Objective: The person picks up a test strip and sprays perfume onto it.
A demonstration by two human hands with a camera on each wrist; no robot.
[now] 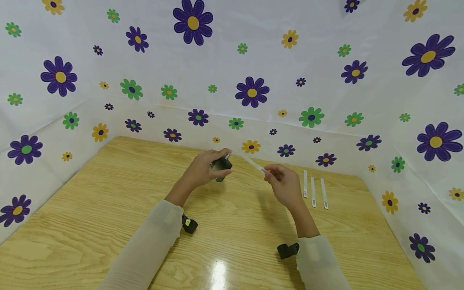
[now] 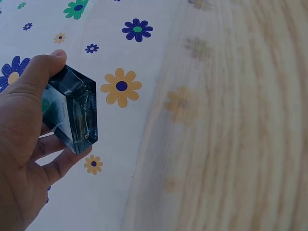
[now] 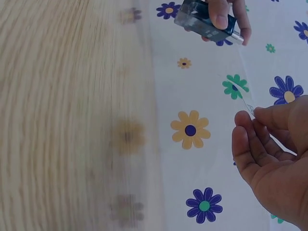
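White strips (image 1: 313, 192), three, lay near the tabletop's (image 1: 235, 225) far right corner; the right hand (image 1: 285, 185) pinched another strip (image 1: 254, 164), the left hand (image 1: 199, 169) gripped a glass bottle (image 2: 79, 113) above the wood.

The head view looks forward and down, widest of the three, over the worktop (image 1: 108, 193) to the flowered sheet (image 1: 217, 60). Each wrist view sits close in, turned sideways: the left hand (image 2: 21, 130) enters at its frame's left, the right hand (image 3: 276, 166) at lower right. All three share the glass bottle (image 1: 222, 166), at the top in the right wrist view.
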